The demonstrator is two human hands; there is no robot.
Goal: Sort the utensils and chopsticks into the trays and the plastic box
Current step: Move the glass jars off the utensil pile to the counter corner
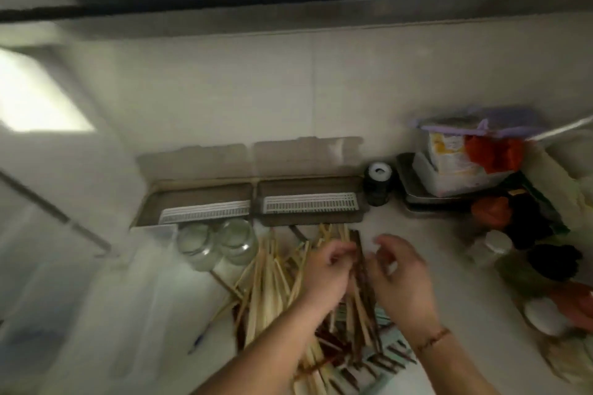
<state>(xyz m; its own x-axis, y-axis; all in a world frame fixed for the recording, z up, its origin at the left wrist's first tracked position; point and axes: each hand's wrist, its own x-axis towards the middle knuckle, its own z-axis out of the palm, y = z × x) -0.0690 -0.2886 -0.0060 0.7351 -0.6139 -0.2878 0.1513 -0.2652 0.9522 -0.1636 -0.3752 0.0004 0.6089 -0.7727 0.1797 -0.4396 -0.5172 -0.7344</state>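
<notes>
A loose pile of chopsticks (272, 285) lies on the white counter, mostly light wooden ones. A few dark brown chopsticks (364, 279) run between my hands. My left hand (330, 269) is over the pile with its curled fingers closed on the upper part of the dark chopsticks. My right hand (401, 276) hovers just to their right with fingers loosely curved and nothing held. Two brown trays stand against the wall behind the pile with lids up, the left tray (154, 202) and the right tray (308, 184). Each has a white slotted insert. The picture is blurred.
Two upturned glass jars (218, 244) stand in front of the left tray. A dark jar with a white lid (377, 183) is right of the trays. Stacked containers (455, 170), bags and small jars crowd the right side. A teal mat (388, 359) lies under the near chopsticks.
</notes>
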